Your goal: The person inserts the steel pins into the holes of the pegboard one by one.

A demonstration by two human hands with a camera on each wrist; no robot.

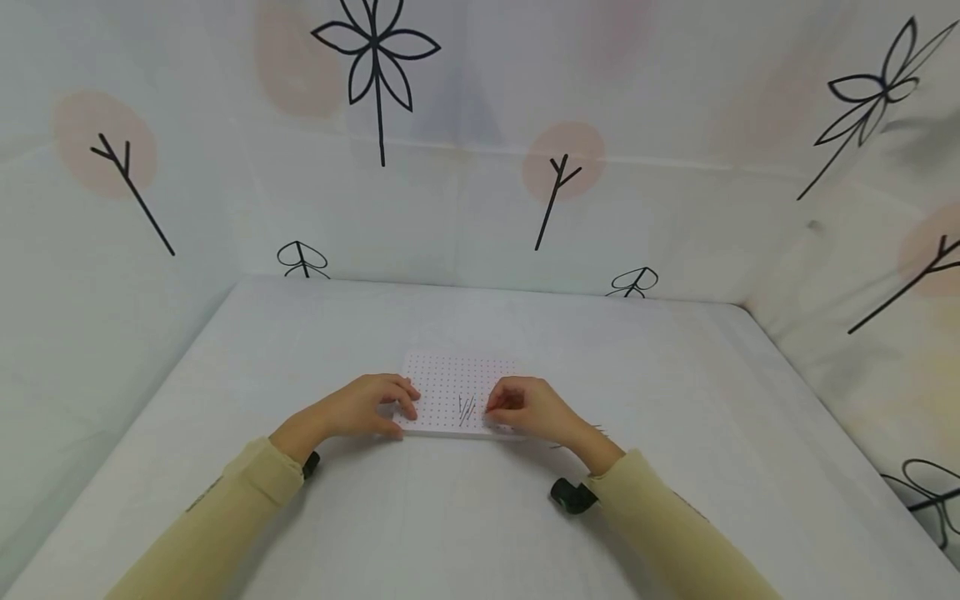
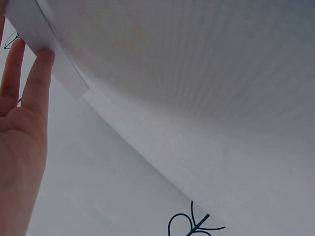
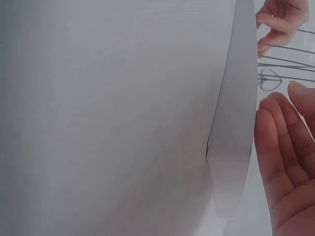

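Note:
A white board (image 1: 446, 375) with a grid of small holes lies on the table. Several thin dark rods (image 1: 461, 408) stand in its front part, leaning at different angles; in the right wrist view, such rods (image 3: 285, 66) show beyond the board's edge. My left hand (image 1: 372, 406) rests at the board's left side, its fingers spread and touching the edge (image 2: 51, 54). Over the front right part of the board is my right hand (image 1: 536, 408), with bent fingers and the thumb close to the index finger. Whether a rod lies between those fingertips is hidden.
More thin rods (image 1: 600, 430) lie on the white tabletop (image 1: 465, 517), partly behind my right wrist. A dark wrist camera (image 1: 573, 496) hangs under the right wrist. White cloth (image 1: 457, 217) with plant drawings surrounds the table at the back and sides.

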